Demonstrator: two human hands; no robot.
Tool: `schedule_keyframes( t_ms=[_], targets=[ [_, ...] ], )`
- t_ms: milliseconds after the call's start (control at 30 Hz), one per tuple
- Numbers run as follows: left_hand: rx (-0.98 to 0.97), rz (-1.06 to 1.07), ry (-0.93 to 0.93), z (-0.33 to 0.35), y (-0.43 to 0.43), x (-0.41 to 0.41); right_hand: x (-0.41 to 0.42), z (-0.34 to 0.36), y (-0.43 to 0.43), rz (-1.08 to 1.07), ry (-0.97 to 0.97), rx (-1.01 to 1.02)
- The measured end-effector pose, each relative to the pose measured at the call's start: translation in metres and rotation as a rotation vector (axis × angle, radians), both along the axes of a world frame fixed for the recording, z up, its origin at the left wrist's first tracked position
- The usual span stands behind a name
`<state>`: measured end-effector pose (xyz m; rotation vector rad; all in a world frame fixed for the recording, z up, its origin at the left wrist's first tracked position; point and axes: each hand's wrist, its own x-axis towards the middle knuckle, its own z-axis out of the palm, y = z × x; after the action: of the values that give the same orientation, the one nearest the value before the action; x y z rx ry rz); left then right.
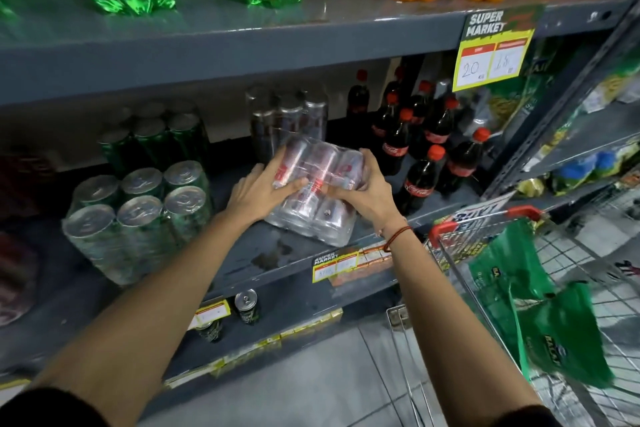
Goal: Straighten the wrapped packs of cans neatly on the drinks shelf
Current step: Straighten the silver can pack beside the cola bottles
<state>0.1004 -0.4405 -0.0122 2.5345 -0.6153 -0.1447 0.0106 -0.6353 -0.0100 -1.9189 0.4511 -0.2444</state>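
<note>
A shrink-wrapped pack of silver cans (320, 163) lies tilted on its side atop another wrapped silver pack (311, 222) near the front of the grey drinks shelf (263, 263). My left hand (265, 189) grips the tilted pack's left side. My right hand (360, 184) grips its right side. Behind it a wrapped pack of dark cans (287, 121) stands upright. To the left stand two wrapped packs of green cans, one at the front (138, 218), one behind (156, 142).
Cola bottles with red caps (426, 149) crowd the shelf's right part. Green and orange bottles fill the shelf above. A wire trolley (485, 225) with green bags (540, 322) stands at my right. Loose dark cans (246, 305) sit on the lower shelf.
</note>
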Motion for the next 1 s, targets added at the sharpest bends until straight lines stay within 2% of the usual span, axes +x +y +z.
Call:
schedule_keyframes(
  t_ms=[167, 267, 367, 500, 567, 633, 700, 767, 900, 1000],
  targets=[
    [-0.188, 0.037, -0.167, -0.022, 0.015, -0.038, -0.020, 0.001, 0.014, 0.126, -0.273, -0.214],
    [-0.225, 0.077, -0.210, -0.040, 0.018, -0.050, -0.028, -0.012, 0.020, 0.140, -0.270, -0.293],
    [-0.169, 0.007, -0.293, -0.066, 0.023, -0.064, -0.039, -0.029, 0.027, 0.130, -0.231, -0.366],
    [-0.203, -0.048, -0.256, -0.068, 0.032, -0.075, -0.045, -0.032, 0.030, 0.112, -0.265, -0.406],
    [-0.274, -0.015, -0.292, -0.060, 0.035, -0.084, -0.045, -0.032, 0.024, 0.109, -0.294, -0.437],
    [-0.421, 0.095, -0.362, -0.049, 0.031, -0.097, -0.044, -0.026, 0.019, 0.075, -0.345, -0.378],
    [-0.586, 0.267, -0.304, -0.031, 0.016, -0.106, -0.033, -0.007, 0.013, 0.043, -0.378, -0.243],
    [-0.682, 0.402, -0.159, -0.014, -0.004, -0.105, -0.013, 0.015, 0.004, 0.104, -0.307, -0.125],
    [-0.674, 0.522, 0.092, 0.003, -0.037, -0.089, 0.022, 0.037, -0.010, 0.391, -0.009, -0.190],
    [-0.691, 0.569, 0.166, 0.004, -0.049, -0.082, 0.029, 0.029, -0.014, 0.432, -0.016, -0.106]
  ],
)
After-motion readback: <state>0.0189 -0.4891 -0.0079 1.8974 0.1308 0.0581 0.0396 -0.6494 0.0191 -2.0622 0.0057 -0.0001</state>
